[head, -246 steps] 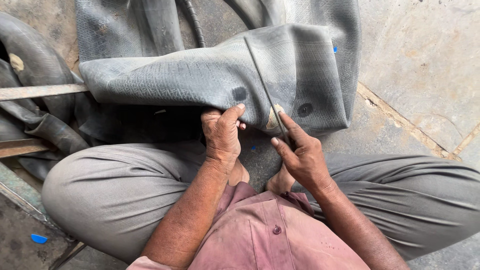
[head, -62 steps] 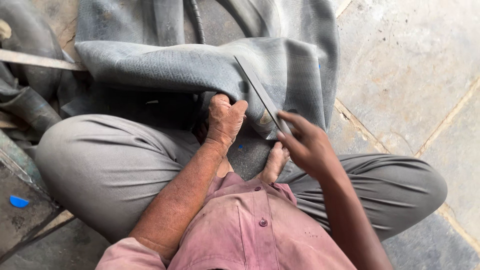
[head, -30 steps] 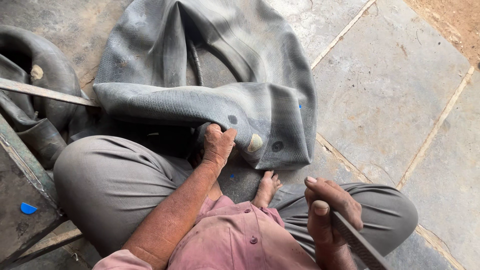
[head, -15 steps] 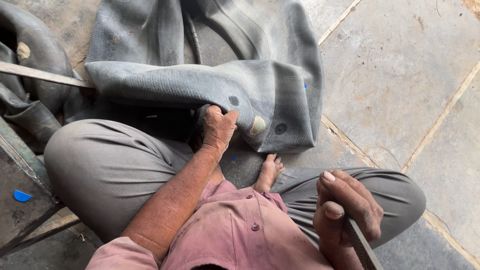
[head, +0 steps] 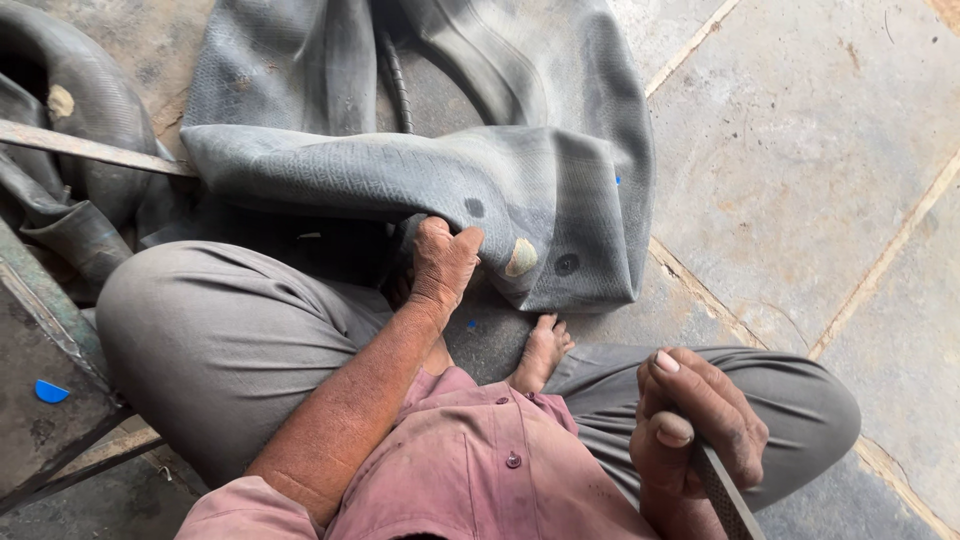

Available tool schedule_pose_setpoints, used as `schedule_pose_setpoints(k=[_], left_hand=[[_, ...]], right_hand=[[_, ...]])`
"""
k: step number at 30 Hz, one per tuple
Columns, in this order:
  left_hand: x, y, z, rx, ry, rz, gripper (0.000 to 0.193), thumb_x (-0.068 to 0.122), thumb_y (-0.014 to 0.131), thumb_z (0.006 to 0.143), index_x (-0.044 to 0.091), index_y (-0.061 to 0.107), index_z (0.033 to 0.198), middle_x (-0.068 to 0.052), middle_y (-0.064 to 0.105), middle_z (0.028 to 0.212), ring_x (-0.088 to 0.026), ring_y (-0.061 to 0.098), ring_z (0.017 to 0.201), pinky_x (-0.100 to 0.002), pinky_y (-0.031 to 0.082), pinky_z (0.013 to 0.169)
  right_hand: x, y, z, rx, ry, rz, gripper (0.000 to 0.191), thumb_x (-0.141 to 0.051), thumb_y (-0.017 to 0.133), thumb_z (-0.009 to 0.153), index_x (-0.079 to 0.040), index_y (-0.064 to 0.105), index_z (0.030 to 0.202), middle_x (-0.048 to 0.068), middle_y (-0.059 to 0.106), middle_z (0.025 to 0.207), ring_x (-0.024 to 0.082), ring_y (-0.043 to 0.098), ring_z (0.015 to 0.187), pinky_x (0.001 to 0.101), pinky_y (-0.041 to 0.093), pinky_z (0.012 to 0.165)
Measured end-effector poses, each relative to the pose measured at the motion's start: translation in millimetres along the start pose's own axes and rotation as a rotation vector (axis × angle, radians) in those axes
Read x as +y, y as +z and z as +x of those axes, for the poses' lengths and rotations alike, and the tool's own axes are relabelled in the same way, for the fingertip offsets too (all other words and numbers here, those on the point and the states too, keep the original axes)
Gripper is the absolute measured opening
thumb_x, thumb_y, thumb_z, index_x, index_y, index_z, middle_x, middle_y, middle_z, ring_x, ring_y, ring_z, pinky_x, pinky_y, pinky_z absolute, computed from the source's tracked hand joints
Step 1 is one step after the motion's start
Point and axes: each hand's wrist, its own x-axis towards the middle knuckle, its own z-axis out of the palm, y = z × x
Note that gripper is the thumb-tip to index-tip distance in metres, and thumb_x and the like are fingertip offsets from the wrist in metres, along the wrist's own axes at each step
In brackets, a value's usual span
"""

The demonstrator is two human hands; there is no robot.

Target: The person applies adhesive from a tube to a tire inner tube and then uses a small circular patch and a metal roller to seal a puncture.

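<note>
The left hand (head: 443, 262) is gripping the folded rubber tube (head: 420, 170), fingertips hidden beneath, while the right hand (head: 695, 425), at five o'clock, is clutching a file (head: 725, 495) cut off by the frame.

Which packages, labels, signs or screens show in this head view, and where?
None: no package, printed label, sign or screen is in view.
Nearest to a label: a pale oval patch and two dark round patches on the grey inner tube, just right of the left hand gripping its fold.
The right hand, lower right, holds a metal file, unmarked.
</note>
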Motion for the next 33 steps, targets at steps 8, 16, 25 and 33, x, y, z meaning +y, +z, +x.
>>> schedule_pose_setpoints(k=[8,16,25,33], left_hand=[[10,1,-5,-0.005,-0.007,0.064,0.027,0.016,0.07,0.074,0.007,0.05,0.058,-0.009,0.061,0.052,-0.012,0.06,0.045,-0.031,0.053,0.047],[5,4,-5,-0.007,-0.048,-0.067,0.022,0.016,0.074,0.077,0.005,0.057,0.068,-0.011,0.065,0.064,-0.013,0.062,0.052,-0.029,0.055,0.048],[-9,5,2,-0.061,-0.058,-0.332,0.011,0.006,0.074,0.078,0.0,0.067,0.072,-0.007,0.067,0.071,-0.012,0.062,0.053,-0.026,0.053,0.043],[-3,2,0,-0.073,-0.042,-0.258,0.032,0.008,0.076,0.079,0.006,0.054,0.057,-0.003,0.061,0.059,-0.011,0.058,0.048,-0.028,0.053,0.043]], right_hand=[[36,12,-1,-0.022,0.037,0.145,0.038,-0.038,0.052,0.115,-0.004,0.064,0.124,-0.001,0.06,0.072,0.003,0.053,0.055,0.0216,0.043,0.046],[90,44,-14,-0.291,0.657,0.044,0.033,-0.02,0.073,0.098,0.0,0.07,0.124,-0.001,0.067,0.086,0.005,0.06,0.076,0.022,0.049,0.066],[113,65,-37,-0.527,0.895,0.066,0.055,-0.016,0.076,0.09,-0.003,0.06,0.141,0.001,0.067,0.08,0.005,0.058,0.071,0.0202,0.05,0.064],[91,69,-29,-0.628,0.978,0.08,0.062,-0.017,0.073,0.089,-0.015,0.057,0.149,-0.002,0.061,0.077,0.007,0.05,0.065,0.0256,0.044,0.057]])
